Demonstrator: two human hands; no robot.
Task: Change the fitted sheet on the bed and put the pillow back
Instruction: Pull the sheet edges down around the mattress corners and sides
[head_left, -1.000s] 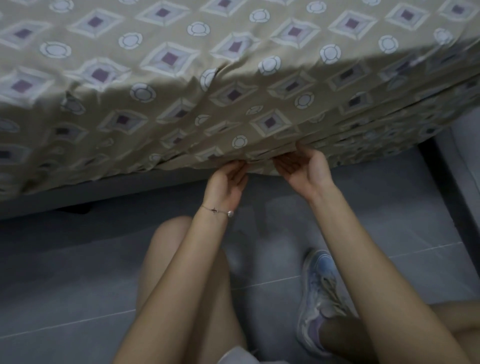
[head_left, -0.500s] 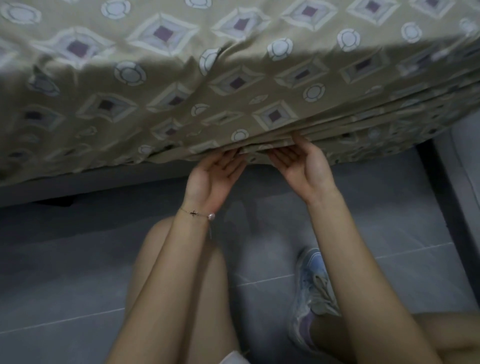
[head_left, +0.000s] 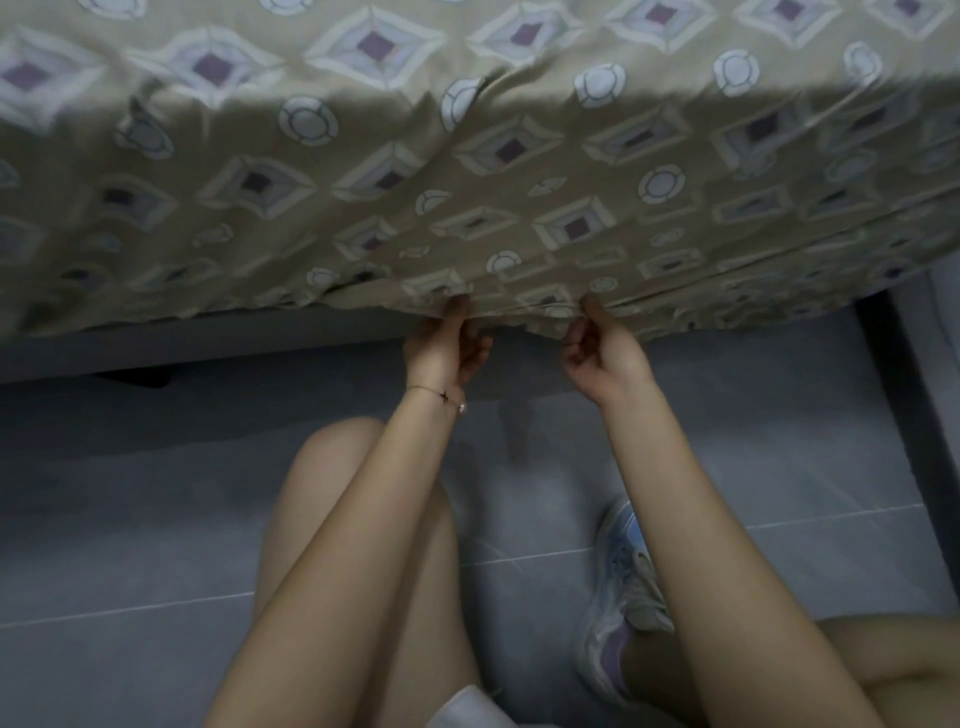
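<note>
While the sheet is running out of view at 9 and 3 o'clock, the left hand and right hand are pinching its blurred hem, fingertips partly hiding.

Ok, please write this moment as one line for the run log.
left hand: grips fitted sheet hem | right hand: grips same hem | pose: crouched on floor

Sneaker on grey tiled floor

Grey tiled floor, dim bluish light
</note>
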